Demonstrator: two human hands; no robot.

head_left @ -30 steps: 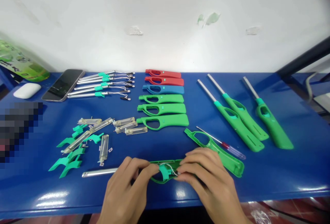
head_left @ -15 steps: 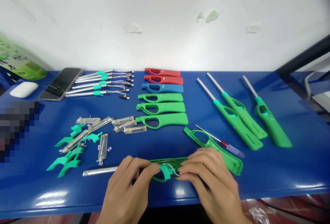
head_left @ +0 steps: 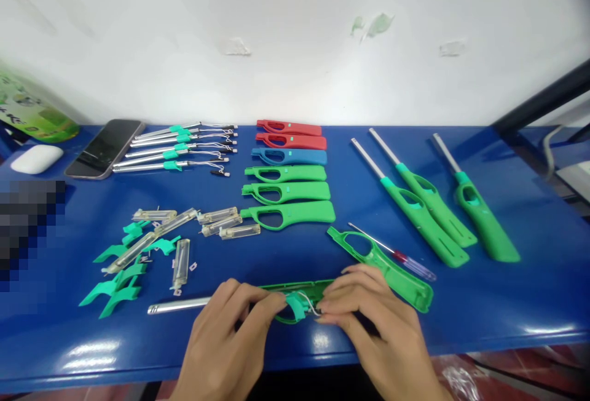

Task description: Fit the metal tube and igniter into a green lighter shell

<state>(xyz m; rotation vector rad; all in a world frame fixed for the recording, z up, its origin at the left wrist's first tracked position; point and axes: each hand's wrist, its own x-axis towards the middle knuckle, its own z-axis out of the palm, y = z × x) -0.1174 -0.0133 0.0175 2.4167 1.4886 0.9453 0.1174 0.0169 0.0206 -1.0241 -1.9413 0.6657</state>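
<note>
The left hand (head_left: 225, 333), fingers curled, pinched the open green casing (head_left: 318, 290) beside its teal trigger (head_left: 297, 306), apparently to steady it between both hands. The right hand (head_left: 380, 321), fingertips facing the left's, pinched the white wire (head_left: 308, 298), seemingly for control. A metal tube (head_left: 179, 305) projected beyond the left knuckles; a loose casing half (head_left: 410, 287) lay just past the right, presumably for easy reach.

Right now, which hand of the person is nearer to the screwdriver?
The right hand. It is on the near side of the screwdriver, with a loose green handle half between them; the left hand is farther away, off to the left.
</note>
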